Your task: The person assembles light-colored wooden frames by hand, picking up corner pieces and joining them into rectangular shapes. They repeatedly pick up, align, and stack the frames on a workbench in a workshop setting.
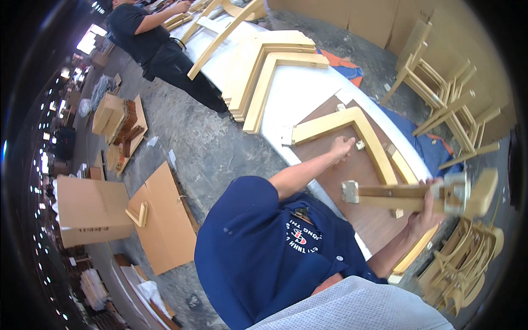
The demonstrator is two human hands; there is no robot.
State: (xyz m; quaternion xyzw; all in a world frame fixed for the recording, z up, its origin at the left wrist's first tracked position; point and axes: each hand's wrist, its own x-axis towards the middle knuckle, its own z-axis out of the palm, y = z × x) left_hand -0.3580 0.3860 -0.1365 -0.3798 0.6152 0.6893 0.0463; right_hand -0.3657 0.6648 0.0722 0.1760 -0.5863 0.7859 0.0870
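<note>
Concrete floor (pixel 203 148), a busy workshop, and a long white table (pixel 300 91) with a brown board (pixel 346 170) on it, that's what I've got on the head cam. Looks to me like a handling step: the right hand (pixel 426 217) is wrapped around a wooden piece (pixel 385 191) that seems raised over the board's near side. Left hand (pixel 342 148) has its fingers curled inside the crook of a bent wood piece (pixel 374 148) lying on the board; can't tell from my end if they're pinching anything. I'd say the next move calls for a firm right grip and keeping the held piece from knocking the bent one.

Further up the table there's a stack of bent pieces (pixel 247 71), with a co-worker (pixel 146 44) in dark clothes beside it. Chair frames (pixel 444 114) stand off right, and a cardboard box (pixel 93 209) sits left.
</note>
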